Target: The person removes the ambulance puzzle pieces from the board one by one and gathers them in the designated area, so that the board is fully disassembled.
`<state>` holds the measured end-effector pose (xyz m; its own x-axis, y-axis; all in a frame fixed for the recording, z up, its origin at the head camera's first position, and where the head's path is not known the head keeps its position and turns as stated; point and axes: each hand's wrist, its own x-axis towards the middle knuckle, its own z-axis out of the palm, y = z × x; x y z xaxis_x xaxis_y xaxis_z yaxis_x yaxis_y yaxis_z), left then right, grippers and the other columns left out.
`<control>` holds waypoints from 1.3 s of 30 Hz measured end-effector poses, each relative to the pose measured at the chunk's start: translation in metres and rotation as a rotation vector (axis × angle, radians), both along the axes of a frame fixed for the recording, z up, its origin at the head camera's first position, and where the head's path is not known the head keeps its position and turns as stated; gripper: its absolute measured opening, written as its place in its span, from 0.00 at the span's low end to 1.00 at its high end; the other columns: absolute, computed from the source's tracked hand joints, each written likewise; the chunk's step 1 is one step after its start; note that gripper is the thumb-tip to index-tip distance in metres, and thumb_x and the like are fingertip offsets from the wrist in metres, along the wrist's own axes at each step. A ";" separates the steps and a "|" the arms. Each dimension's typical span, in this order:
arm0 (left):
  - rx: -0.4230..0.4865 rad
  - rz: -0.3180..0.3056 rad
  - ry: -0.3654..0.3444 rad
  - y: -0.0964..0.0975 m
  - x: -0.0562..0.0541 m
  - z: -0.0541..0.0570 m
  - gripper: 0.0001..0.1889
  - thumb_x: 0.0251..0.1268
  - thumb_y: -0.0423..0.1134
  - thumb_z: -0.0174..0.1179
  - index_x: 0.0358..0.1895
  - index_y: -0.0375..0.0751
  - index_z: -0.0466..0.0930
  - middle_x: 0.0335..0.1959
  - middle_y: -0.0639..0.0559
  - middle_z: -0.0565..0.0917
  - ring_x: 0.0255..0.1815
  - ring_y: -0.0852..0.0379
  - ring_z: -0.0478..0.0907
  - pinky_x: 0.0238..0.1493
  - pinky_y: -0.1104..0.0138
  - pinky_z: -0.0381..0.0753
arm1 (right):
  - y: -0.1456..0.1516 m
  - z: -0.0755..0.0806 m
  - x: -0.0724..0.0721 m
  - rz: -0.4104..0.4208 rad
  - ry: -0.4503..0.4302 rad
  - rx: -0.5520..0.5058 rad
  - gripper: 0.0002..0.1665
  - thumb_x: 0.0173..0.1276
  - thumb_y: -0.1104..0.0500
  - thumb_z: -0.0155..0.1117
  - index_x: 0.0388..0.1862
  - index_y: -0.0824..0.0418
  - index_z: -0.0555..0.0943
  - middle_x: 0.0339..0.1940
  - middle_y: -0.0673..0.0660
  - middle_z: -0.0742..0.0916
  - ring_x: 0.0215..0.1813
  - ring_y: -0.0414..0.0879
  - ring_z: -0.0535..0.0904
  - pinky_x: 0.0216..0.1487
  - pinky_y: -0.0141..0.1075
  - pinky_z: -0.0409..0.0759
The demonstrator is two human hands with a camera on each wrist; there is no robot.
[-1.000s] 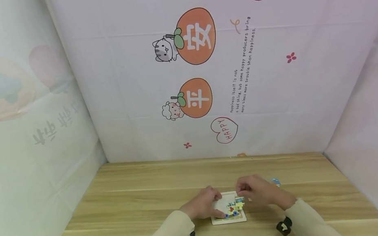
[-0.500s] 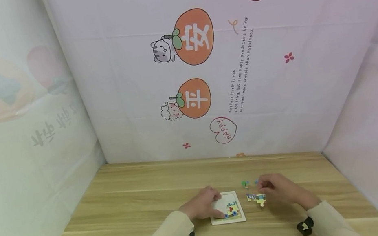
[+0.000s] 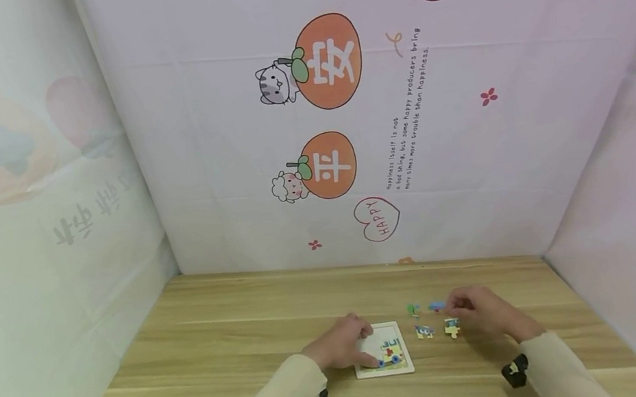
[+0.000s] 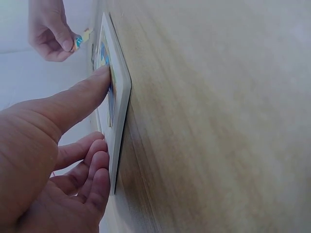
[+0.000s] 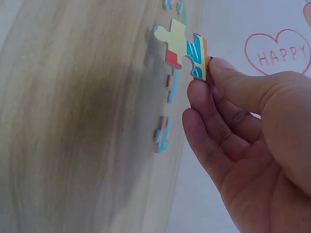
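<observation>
A small white-framed puzzle tray (image 3: 406, 345) lies on the table, its lower right part filled with pieces showing a wheeled vehicle. My left hand (image 3: 339, 344) rests on the tray's left side. In the left wrist view, its straight thumb (image 4: 82, 97) presses on the fitted pieces while the loosely bent fingers touch the board. To the right of the tray, my right hand (image 3: 486, 312) holds a jigsaw piece (image 5: 179, 44) above the table. Thumb and forefinger pinch one edge of this yellow piece with blue and red print.
Several loose pieces lie right of the tray, among them a blue-and-yellow piece (image 3: 424, 331), a green one (image 3: 412, 309) and a blue one (image 3: 437, 306). Behind the wooden table (image 3: 239, 329) hangs a printed white cloth (image 3: 238, 169), with more cloth at both sides.
My right hand has moved right, from over the tray to beyond the loose pieces, carrying the pinched jigsaw piece. The left hand has stayed on the tray.
</observation>
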<state>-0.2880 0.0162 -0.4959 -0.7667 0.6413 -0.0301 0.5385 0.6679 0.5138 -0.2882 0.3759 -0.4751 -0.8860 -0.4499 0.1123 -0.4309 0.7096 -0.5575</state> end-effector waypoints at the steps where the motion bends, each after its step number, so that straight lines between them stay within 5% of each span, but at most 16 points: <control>1: -0.003 0.000 0.002 0.000 0.000 0.000 0.32 0.61 0.52 0.78 0.64 0.41 0.81 0.54 0.54 0.80 0.53 0.63 0.76 0.60 0.69 0.80 | 0.000 -0.001 -0.002 0.004 -0.006 -0.007 0.05 0.78 0.63 0.64 0.40 0.63 0.84 0.35 0.51 0.87 0.37 0.33 0.79 0.39 0.30 0.82; 22: -0.024 -0.003 0.017 0.002 -0.003 -0.004 0.33 0.60 0.54 0.78 0.65 0.42 0.80 0.55 0.54 0.80 0.54 0.64 0.76 0.61 0.70 0.80 | -0.007 -0.018 -0.017 -0.068 -0.084 0.089 0.04 0.77 0.64 0.65 0.38 0.58 0.84 0.39 0.49 0.87 0.40 0.34 0.78 0.42 0.29 0.79; 39: -0.042 -0.006 0.016 0.003 0.000 0.003 0.31 0.62 0.52 0.77 0.63 0.41 0.80 0.52 0.55 0.78 0.51 0.65 0.73 0.59 0.70 0.79 | -0.036 0.006 -0.008 -0.027 -0.075 0.111 0.04 0.70 0.62 0.73 0.42 0.58 0.88 0.39 0.49 0.90 0.42 0.39 0.83 0.44 0.31 0.84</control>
